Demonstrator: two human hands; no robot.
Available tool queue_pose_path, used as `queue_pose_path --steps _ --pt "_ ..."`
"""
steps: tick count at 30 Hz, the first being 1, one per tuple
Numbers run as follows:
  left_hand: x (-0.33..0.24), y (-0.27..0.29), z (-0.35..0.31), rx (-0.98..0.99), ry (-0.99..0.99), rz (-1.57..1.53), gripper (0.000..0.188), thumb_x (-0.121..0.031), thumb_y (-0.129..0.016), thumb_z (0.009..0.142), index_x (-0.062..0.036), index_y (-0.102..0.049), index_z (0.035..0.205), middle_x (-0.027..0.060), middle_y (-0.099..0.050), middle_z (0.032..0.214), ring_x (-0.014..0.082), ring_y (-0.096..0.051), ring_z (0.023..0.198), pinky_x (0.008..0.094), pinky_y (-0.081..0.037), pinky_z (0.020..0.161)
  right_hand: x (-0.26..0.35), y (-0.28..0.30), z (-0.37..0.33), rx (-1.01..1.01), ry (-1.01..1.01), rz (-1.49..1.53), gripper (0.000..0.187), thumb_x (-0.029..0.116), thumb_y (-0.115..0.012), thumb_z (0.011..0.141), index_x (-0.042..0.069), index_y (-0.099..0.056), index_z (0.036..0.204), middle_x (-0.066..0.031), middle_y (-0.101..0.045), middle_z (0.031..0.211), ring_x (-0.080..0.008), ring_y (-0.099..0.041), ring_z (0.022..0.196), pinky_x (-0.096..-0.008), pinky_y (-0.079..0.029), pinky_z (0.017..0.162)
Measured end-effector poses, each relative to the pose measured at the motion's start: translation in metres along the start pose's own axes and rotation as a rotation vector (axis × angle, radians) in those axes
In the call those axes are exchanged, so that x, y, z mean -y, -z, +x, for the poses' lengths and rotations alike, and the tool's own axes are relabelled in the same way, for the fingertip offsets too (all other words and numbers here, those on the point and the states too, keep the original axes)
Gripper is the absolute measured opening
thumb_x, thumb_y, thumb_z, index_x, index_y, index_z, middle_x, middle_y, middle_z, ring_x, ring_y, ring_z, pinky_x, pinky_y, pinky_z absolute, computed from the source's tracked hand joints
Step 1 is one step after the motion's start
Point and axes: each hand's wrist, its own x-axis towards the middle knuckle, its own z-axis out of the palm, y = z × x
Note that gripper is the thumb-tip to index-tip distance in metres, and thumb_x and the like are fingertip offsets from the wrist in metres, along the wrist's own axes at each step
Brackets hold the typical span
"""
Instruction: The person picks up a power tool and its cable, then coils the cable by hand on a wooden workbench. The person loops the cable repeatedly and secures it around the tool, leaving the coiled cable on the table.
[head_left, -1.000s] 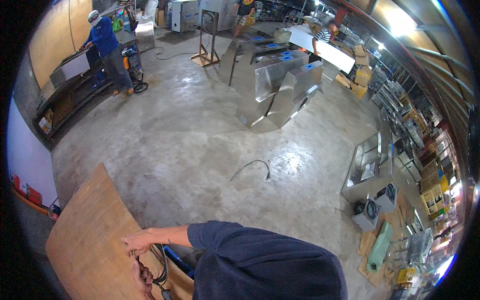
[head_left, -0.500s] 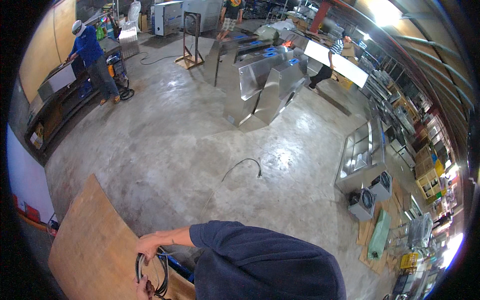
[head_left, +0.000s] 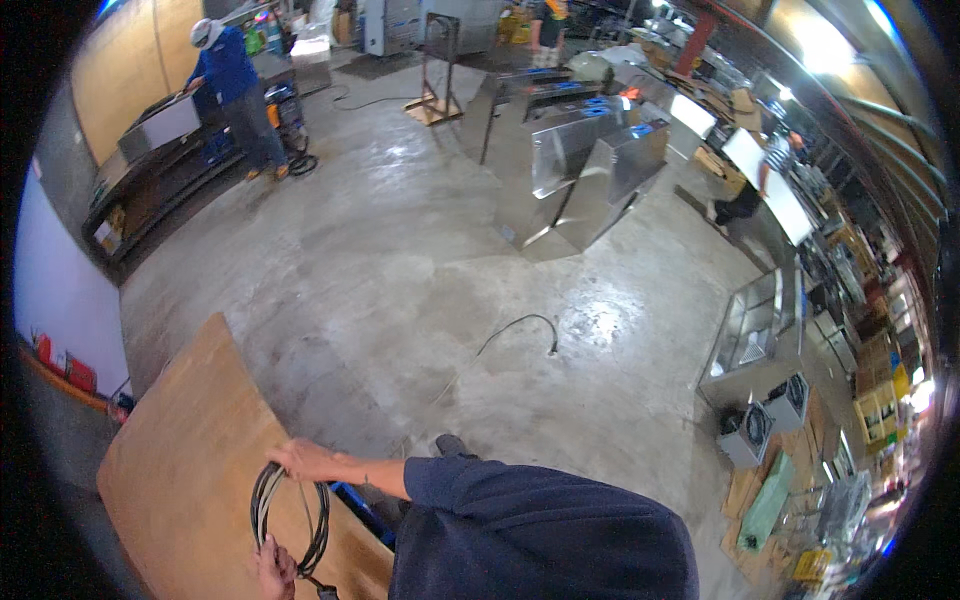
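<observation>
Cable looped in a coil over wooden board | right hand clamped on its top | left hand closed around its lower side | worker in blue at bench, upper left | white panel, upper right

The head fisheye looks down across the floor.

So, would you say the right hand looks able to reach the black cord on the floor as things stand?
Probably not: the right hand holds the coiled cable over the wooden board, and the black cord appears to lie too far off across the floor.
</observation>
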Motion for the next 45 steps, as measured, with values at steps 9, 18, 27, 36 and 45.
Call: queue_pose_path --steps 9,18,27,36,45 --pt "0.009 0.008 0.012 -0.177 -0.193 -0.132 0.027 -0.029 -0.057 0.106 -0.0170 -0.050 0.084 -0.0087 -0.038 0.058 0.0040 -0.033 0.043 0.0231 -0.023 0.038 -0.027 -0.024 -0.006 -0.071 -0.370 0.354 0.033 0.001 -0.064 0.077 0.000 -0.070 0.109 -0.0114 -0.069 0.081 -0.0199 -0.067 0.080 -0.0382 -0.054 0.071" --pt "-0.005 -0.004 -0.026 -0.093 -0.252 -0.225 0.033 -0.029 -0.060 0.106 -0.0181 -0.044 0.079 -0.0101 -0.032 0.055 0.0019 -0.025 0.042 0.0239 -0.018 0.037 0.038 -0.011 0.016 0.012 -0.475 0.304 0.006 0.000 -0.057 0.086 -0.001 -0.059 0.092 -0.0125 -0.066 0.072 -0.0244 -0.070 0.059 -0.0400 -0.054 0.050" --pt "-0.024 -0.018 -0.030 -0.049 -0.246 -0.198 0.028 -0.031 -0.061 0.105 -0.0162 -0.049 0.084 -0.0102 -0.031 0.054 0.0028 -0.025 0.040 0.0244 -0.017 0.036 0.004 -0.014 0.003 0.393 -0.345 0.511 0.037 0.027 -0.068 0.097 -0.001 -0.065 0.121 -0.0102 -0.072 0.102 -0.0198 -0.067 0.104 -0.0370 -0.052 0.092" --pt "-0.008 0.043 -0.051 -0.272 -0.477 -0.446 0.041 -0.033 -0.051 0.109 -0.0198 -0.038 0.073 -0.0105 -0.026 0.052 0.0024 -0.022 0.038 0.0222 -0.015 0.034 -0.088 0.046 -0.119 0.964 -0.361 -0.235 0.046 0.044 -0.070 0.095 0.000 -0.072 0.108 -0.0211 -0.073 0.098 -0.0299 -0.071 0.098 -0.0438 -0.052 0.084" --pt "-0.005 0.047 -0.042 -0.388 -0.512 -0.342 0.037 -0.032 -0.055 0.108 -0.0209 -0.040 0.075 -0.0113 -0.027 0.056 0.0013 -0.023 0.041 0.0212 -0.017 0.036 -0.171 0.233 -0.212 0.412 -0.272 -0.495 0.026 0.022 -0.048 0.106 0.001 -0.048 0.121 -0.0307 -0.066 0.111 -0.0505 -0.064 0.102 -0.0569 -0.050 0.082"
